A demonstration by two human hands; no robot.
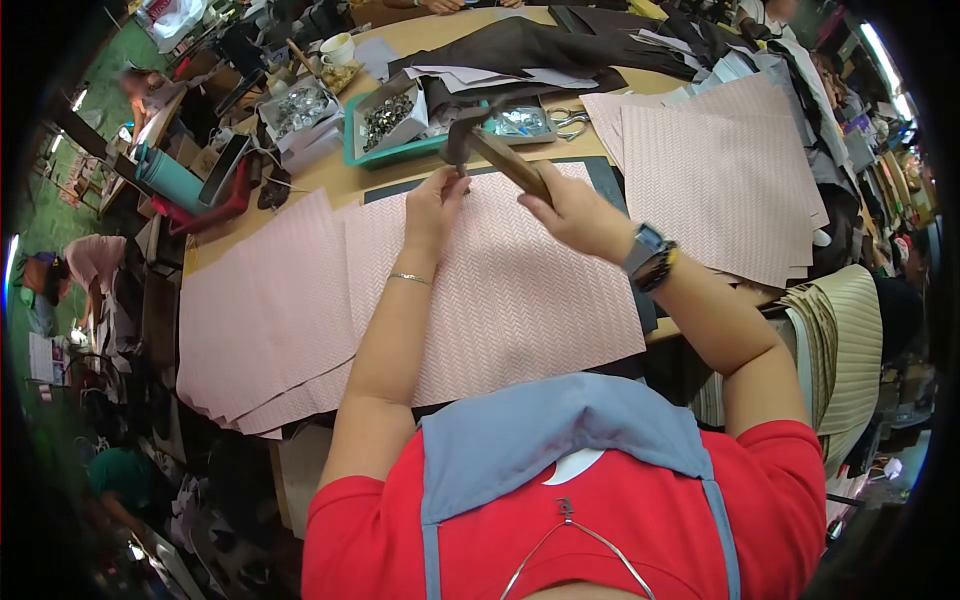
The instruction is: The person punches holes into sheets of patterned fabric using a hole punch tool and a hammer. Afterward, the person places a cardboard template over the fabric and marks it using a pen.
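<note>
My right hand [575, 212] grips the wooden handle of a hammer [508, 165]. The dark hammer head is over the fingertips of my left hand [436, 208], which pinches a small upright metal tool [463, 172] near the back edge of a pink woven-textured sheet [530, 290]. Whether the head touches the tool is unclear. Under this sheet lies a dark board [607, 185]. More pink sheets lie at the left [265, 310] and at the right [715, 180].
Behind my hands is a teal tray [352, 150] with boxes of metal pieces [390, 118]. Scissors [570, 122] lie beside it. Dark material [520, 48] covers the table's back. A teal container [170, 180] stands at the left. Other people are at the far back and left.
</note>
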